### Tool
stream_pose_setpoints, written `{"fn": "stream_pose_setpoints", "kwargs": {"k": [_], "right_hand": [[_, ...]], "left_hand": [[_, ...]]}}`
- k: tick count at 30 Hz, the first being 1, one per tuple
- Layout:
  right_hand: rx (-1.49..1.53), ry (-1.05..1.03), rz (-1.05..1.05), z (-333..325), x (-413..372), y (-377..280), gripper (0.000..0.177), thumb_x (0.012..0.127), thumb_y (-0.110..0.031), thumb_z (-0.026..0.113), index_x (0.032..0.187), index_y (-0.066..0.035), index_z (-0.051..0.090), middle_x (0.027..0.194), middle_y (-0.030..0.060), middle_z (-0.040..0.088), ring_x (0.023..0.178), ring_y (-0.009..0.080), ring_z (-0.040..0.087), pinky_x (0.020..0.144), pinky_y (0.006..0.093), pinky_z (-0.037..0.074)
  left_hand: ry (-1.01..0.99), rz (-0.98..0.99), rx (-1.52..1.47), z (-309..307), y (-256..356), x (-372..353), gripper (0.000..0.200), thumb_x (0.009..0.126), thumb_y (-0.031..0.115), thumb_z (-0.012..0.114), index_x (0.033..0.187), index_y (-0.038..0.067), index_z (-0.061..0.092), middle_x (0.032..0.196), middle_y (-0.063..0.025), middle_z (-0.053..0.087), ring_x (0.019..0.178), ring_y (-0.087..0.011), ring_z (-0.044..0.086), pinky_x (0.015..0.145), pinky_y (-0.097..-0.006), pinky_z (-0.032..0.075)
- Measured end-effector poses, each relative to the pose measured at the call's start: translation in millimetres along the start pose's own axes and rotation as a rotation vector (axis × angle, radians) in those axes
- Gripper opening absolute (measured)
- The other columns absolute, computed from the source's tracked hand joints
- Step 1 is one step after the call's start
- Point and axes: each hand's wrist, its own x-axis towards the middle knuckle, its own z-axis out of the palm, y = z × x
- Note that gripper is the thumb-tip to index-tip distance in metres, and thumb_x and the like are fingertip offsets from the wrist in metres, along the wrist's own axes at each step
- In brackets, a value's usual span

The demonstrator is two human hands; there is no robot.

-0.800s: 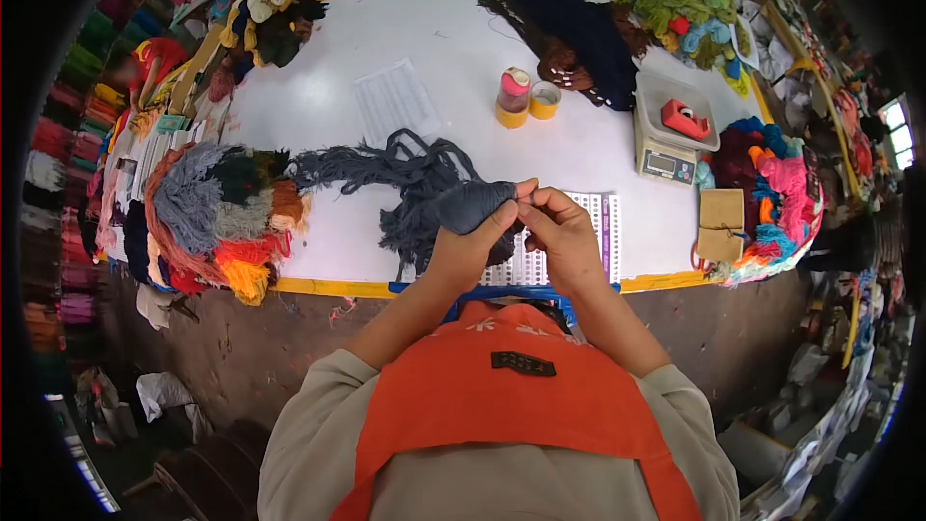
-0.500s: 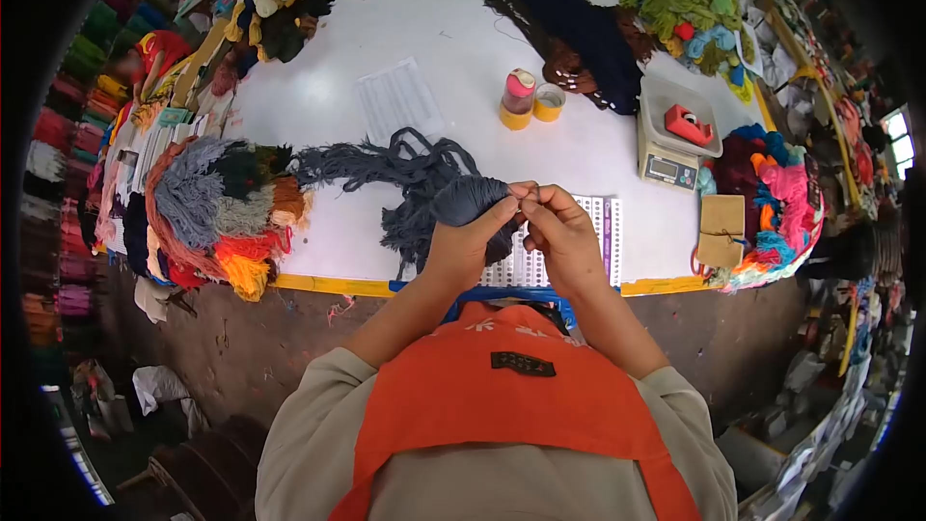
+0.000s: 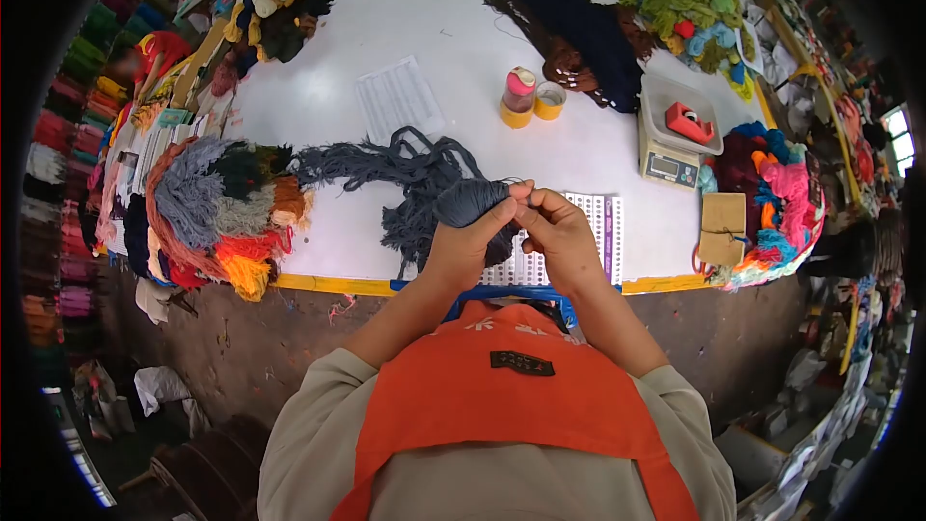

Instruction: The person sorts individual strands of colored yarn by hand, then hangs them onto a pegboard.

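The left hand (image 3: 461, 249) holds the grey yarn bundle (image 3: 470, 201) above the near edge of the tabletop (image 3: 453, 48), grip wrapped around it. The right hand (image 3: 561, 236) pinches the bundle's end (thumb against forefinger). Loose grey yarn (image 3: 386, 169) lies just behind.
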Motion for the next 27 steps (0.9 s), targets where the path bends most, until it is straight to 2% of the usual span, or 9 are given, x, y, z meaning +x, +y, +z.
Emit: {"fn": "stream_pose_setpoints", "kwargs": {"k": [4, 7, 9, 12, 15, 17, 18, 22, 27], "right_hand": [[0.052, -0.012, 0.010, -1.5, -0.2, 0.1, 0.013, 0.095, -0.015, 0.062, 0.107, -0.009, 0.065, 0.083, -0.0018, 0.062, 0.063, 0.0032, 0.049, 0.056, 0.0193, 0.042], [0.233, -0.044, 0.053, -4.3, -0.6, 0.0, 0.008, 0.096, -0.015, 0.060, 0.101, -0.009, 0.062, 0.084, -0.0009, 0.062, 0.062, 0.0039, 0.050, 0.056, 0.0197, 0.042], [0.369, 0.027, 0.103, -1.9, -2.5, -6.8, 0.007, 0.096, -0.016, 0.059, 0.096, -0.009, 0.059, 0.083, 0.0002, 0.062, 0.059, 0.0044, 0.049, 0.055, 0.0200, 0.042], [0.339, -0.057, 0.069, -16.1, -1.8, -1.2, 0.009, 0.096, -0.016, 0.060, 0.099, -0.008, 0.059, 0.083, 0.0011, 0.062, 0.062, 0.0033, 0.050, 0.053, 0.0197, 0.043], [0.149, -0.034, 0.057, -15.8, -5.1, 0.4, 0.011, 0.094, -0.014, 0.064, 0.101, -0.006, 0.061, 0.082, -0.0008, 0.062, 0.064, 0.0035, 0.052, 0.054, 0.0187, 0.044], [0.056, -0.030, 0.037, -12.6, -8.0, -1.8, 0.010, 0.092, -0.013, 0.066, 0.100, -0.007, 0.063, 0.083, -0.0020, 0.062, 0.067, 0.0032, 0.053, 0.054, 0.0189, 0.043], [-0.037, -0.028, 0.019, -10.2, -9.3, -3.6, 0.010, 0.091, -0.011, 0.067, 0.099, -0.008, 0.064, 0.084, -0.0033, 0.062, 0.069, 0.0029, 0.054, 0.054, 0.0191, 0.043], [0.054, 0.021, 0.038, -11.2, -10.6, -3.6, 0.009, 0.089, -0.010, 0.068, 0.098, -0.009, 0.065, 0.082, -0.0048, 0.060, 0.067, 0.0021, 0.052, 0.055, 0.0193, 0.043], [0.151, -0.023, 0.042, -15.4, -12.2, -6.7, 0.007, 0.090, -0.011, 0.068, 0.096, -0.009, 0.066, 0.083, -0.0054, 0.060, 0.068, 0.0011, 0.052, 0.055, 0.0168, 0.044]], "left_hand": [[0.009, -0.016, -0.045, -4.8, -1.8, 1.2, 0.025, 0.099, 0.013, 0.056, 0.113, -0.005, 0.066, 0.114, -0.0127, 0.068, 0.105, -0.0169, 0.063, 0.094, -0.0307, 0.050], [0.018, -0.012, -0.096, -5.9, -2.8, 0.9, 0.027, 0.100, 0.016, 0.055, 0.112, -0.005, 0.065, 0.115, -0.0134, 0.067, 0.106, -0.0184, 0.063, 0.094, -0.0315, 0.050], [-0.006, 0.013, -0.101, -4.8, -0.3, -0.3, 0.029, 0.101, 0.018, 0.053, 0.113, -0.005, 0.065, 0.115, -0.0136, 0.067, 0.107, -0.0191, 0.063, 0.095, -0.0320, 0.050], [-0.001, -0.092, -0.276, 2.3, 9.7, -3.3, 0.035, 0.103, 0.023, 0.049, 0.117, -0.006, 0.063, 0.116, -0.0140, 0.066, 0.109, -0.0200, 0.062, 0.096, -0.0332, 0.050], [-0.014, -0.123, -0.212, 6.9, 9.1, -5.2, 0.039, 0.104, 0.026, 0.048, 0.122, -0.006, 0.061, 0.117, -0.0138, 0.066, 0.109, -0.0192, 0.062, 0.096, -0.0332, 0.049], [-0.078, -0.031, 0.001, 4.4, 3.1, -5.4, 0.038, 0.103, 0.024, 0.049, 0.124, -0.006, 0.060, 0.116, -0.0134, 0.066, 0.107, -0.0178, 0.062, 0.095, -0.0321, 0.049], [-0.076, -0.055, 0.003, 5.1, 2.7, -5.2, 0.035, 0.102, 0.019, 0.050, 0.123, -0.006, 0.061, 0.115, -0.0124, 0.067, 0.104, -0.0164, 0.063, 0.094, -0.0308, 0.049], [-0.060, -0.051, -0.003, 8.7, 3.9, -5.6, 0.032, 0.101, 0.016, 0.052, 0.121, -0.006, 0.062, 0.113, -0.0114, 0.067, 0.101, -0.0155, 0.064, 0.091, -0.0297, 0.051], [-0.018, -0.070, -0.118, 10.3, -0.3, -3.8, 0.027, 0.099, 0.013, 0.055, 0.116, -0.005, 0.065, 0.107, -0.0095, 0.069, 0.097, -0.0142, 0.065, 0.087, -0.0285, 0.052]]}}
